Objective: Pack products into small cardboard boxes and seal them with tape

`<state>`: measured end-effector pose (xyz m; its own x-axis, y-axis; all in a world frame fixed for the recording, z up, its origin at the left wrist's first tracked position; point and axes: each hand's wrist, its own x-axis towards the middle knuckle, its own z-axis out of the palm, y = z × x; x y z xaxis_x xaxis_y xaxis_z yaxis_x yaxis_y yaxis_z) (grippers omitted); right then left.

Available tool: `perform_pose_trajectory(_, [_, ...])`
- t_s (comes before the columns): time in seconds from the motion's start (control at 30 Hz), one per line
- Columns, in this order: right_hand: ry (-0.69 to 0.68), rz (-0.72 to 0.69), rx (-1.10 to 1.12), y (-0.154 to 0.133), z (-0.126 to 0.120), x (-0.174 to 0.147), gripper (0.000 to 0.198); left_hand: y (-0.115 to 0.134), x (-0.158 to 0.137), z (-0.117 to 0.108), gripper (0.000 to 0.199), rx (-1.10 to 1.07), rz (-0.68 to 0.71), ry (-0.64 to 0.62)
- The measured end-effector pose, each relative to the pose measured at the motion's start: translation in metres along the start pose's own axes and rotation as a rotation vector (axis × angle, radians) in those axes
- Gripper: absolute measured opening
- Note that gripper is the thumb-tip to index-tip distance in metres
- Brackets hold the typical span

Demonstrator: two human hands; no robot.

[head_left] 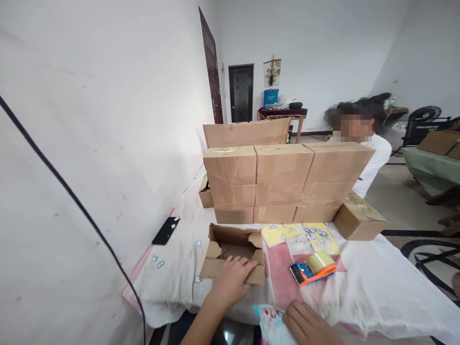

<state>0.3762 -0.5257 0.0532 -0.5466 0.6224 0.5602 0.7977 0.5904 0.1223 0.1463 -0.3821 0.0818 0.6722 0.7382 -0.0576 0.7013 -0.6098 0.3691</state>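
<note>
**Keep the mouth wide**

Hands apart: right hand [305,322] grips the printed packet [270,322] near the body; left hand [233,277] covers the front flap [212,269] of the open carton [235,235], pinching unclear. Better press gently outward; tape dispenser [314,269] sits rightward.

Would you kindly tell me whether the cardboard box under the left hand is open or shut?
Open: the cardboard box has its flaps parted, and its inside shows beyond the left hand.

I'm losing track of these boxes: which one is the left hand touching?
The open box in front of the stacked boxes: the left hand lies on its front side. Its inside shows; theirs do not.
</note>
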Motion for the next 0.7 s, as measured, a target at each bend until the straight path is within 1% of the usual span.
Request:
perform_pose_trajectory(0.07, [-0.055,-0.043,0.021,0.007,-0.016,0.02,0.03,0.005,0.003,0.005,0.06,-0.008,-0.025,-0.006])
perform_pose_trajectory(0.13, [-0.119,-0.095,0.059,0.013,-0.03,0.035,0.029,0.01,0.005,0.006,0.067,-0.017,-0.057,-0.038])
perform_pose_trajectory(0.17, [-0.147,-0.114,0.079,0.016,-0.037,0.041,0.032,0.011,0.005,0.004,0.071,-0.029,-0.07,-0.069])
perform_pose_trajectory(0.23, [-0.172,-0.106,0.12,0.02,-0.048,0.052,0.046,0.012,0.006,-0.004,0.085,-0.074,-0.08,-0.141])
perform_pose_trajectory(0.3, [-0.202,-0.085,0.165,0.022,-0.057,0.059,0.059,0.01,0.007,-0.014,0.098,-0.131,-0.054,-0.2])
perform_pose_trajectory(0.37, [-0.232,-0.077,0.205,0.025,-0.065,0.064,0.062,0.007,0.009,-0.021,0.105,-0.167,-0.032,-0.235])
perform_pose_trajectory(0.47, [-0.287,-0.065,0.263,0.028,-0.078,0.069,0.063,0.004,0.015,-0.021,0.103,-0.185,-0.027,-0.205])
perform_pose_trajectory(0.57, [-0.327,0.017,0.335,0.031,-0.091,0.073,0.064,0.007,0.019,-0.011,0.094,-0.203,-0.005,-0.15])
perform_pose_trajectory(0.63, [-0.312,0.074,0.384,0.03,-0.097,0.077,0.065,0.011,0.018,-0.006,0.087,-0.217,0.015,-0.131])
perform_pose_trajectory(0.7, [-0.269,0.103,0.409,0.027,-0.101,0.083,0.065,0.013,0.011,-0.007,0.075,-0.254,0.032,-0.053])
